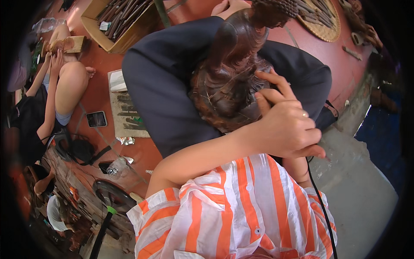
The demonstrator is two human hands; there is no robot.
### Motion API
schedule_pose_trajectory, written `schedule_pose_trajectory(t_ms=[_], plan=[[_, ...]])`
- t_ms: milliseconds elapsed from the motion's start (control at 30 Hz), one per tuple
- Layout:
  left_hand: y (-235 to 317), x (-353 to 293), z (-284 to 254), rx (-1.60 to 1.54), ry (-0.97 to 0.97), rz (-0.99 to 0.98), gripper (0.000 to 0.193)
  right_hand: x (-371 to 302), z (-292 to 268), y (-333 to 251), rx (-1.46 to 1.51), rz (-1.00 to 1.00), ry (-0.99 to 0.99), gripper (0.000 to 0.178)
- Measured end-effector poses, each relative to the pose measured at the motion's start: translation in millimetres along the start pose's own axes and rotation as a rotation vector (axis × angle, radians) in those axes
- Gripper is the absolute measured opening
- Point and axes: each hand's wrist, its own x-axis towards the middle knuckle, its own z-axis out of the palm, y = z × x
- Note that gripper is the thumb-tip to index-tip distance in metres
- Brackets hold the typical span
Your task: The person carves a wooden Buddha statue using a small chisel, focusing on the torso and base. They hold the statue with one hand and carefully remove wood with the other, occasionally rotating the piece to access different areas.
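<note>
A dark brown carved wooden statue (pixel 226 82) of a seated, robed figure rests in my lap, its head cut off by the top edge. My left forearm crosses in front of my body to the right. At its end, my left hand (pixel 291 129) is closed, fingers curled, lying over my right wrist; whatever is inside it is hidden. From behind it, my right hand (pixel 278 88) reaches the statue's right side with bent fingers, their tips against the wood. The rest of my right hand is covered by the left.
A cardboard box (pixel 97 36) of carving tools stands at the upper left, a woven tray (pixel 330 32) with more tools at the upper right. Left of my knee are a tool cloth (pixel 114 105) and a phone (pixel 97 119). Another person (pixel 49 86) sits at left, holding a wooden piece.
</note>
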Motion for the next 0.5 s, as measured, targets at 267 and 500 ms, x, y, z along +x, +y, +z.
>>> schedule_pose_trajectory(t_ms=[267, 500], plan=[[3, 17, 24, 0.192, -0.040, 0.009, 0.033, 12, -9, 35, 0.091, -0.268, 0.177, 0.023], [-22, 39, 15, 0.267, 0.068, 0.032, 0.026, 48, -22, 88, 0.199, -0.526, -0.271, 0.037]])
